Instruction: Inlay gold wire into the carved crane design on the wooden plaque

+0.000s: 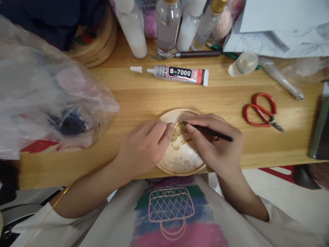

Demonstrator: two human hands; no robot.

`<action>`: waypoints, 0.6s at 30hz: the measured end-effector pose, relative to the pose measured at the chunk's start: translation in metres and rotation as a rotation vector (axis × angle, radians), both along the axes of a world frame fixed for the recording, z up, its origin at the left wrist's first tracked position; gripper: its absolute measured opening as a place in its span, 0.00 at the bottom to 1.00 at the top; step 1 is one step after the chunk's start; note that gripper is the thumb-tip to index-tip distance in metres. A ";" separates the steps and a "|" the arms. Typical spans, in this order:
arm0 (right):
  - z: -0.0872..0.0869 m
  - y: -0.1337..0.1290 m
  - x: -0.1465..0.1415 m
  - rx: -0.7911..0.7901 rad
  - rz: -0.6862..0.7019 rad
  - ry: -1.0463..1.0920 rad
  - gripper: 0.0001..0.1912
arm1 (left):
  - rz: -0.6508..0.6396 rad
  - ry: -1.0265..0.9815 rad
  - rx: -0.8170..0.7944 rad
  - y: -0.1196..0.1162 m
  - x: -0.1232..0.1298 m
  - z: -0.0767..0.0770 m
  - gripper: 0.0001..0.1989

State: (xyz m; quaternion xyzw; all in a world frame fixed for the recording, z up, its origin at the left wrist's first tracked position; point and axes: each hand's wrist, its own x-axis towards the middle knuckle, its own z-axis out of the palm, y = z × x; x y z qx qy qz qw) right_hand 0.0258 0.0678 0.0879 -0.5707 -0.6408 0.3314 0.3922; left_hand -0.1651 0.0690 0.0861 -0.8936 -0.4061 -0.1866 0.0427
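A round wooden plaque (169, 169) with drawn wave lines lies near the table's front edge. Gold wire outlines (177, 139) form a curved, scaly figure at its middle. My left hand (144, 147) rests over the plaque's left side, thumb and forefinger pinched beside the gold work. Thin gold wire (64, 192) trails by the left forearm towards those fingers; its end in the pinch is hard to see. From the right, my right hand (218, 140) grips slim black tweezers (213, 131) like a pen, their tip on the gold figure's upper part.
Behind the plaque lies a glue tube (181, 74), its nozzle in a white cap. Red-handled scissors (263, 111) sit to the right. Bottles (168, 31) and a dark-handled tool (197, 54) line the back. A plastic bag (59, 96) covers the left; papers (280, 41) lie back right.
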 end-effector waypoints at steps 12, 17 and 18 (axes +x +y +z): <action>-0.001 0.000 0.000 0.033 0.021 -0.002 0.06 | 0.000 0.012 0.025 0.001 0.001 0.001 0.06; -0.001 0.000 0.000 0.038 0.022 -0.006 0.07 | 0.003 0.017 0.025 0.001 0.001 0.001 0.08; -0.002 0.000 0.000 0.046 0.023 -0.004 0.07 | 0.004 0.017 0.022 0.001 0.001 0.002 0.08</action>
